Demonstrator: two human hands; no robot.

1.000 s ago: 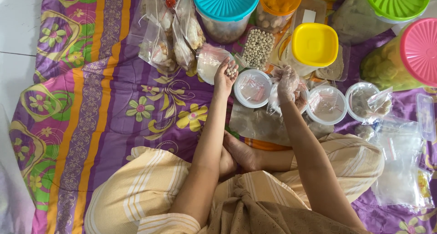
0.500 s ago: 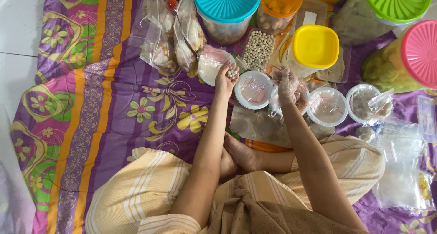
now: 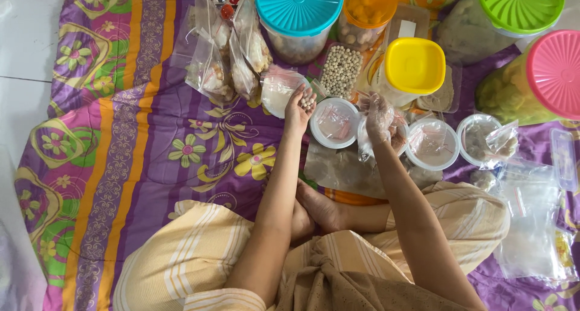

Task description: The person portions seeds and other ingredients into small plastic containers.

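Several round pellets point(image 3: 308, 102) cupped in upturned left hand point(image 3: 299, 108).

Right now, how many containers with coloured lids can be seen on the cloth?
5: teal lid top centre, orange lid beside it, yellow lid below, green lid top right, pink lid at the right edge. Others may lie outside the frame.

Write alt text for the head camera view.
A person sitting cross-legged on a purple floral cloth cups small pale round pieces in the left hand, while the right hand holds a clear plastic bag. Lidded jars and small white bowls stand in front.
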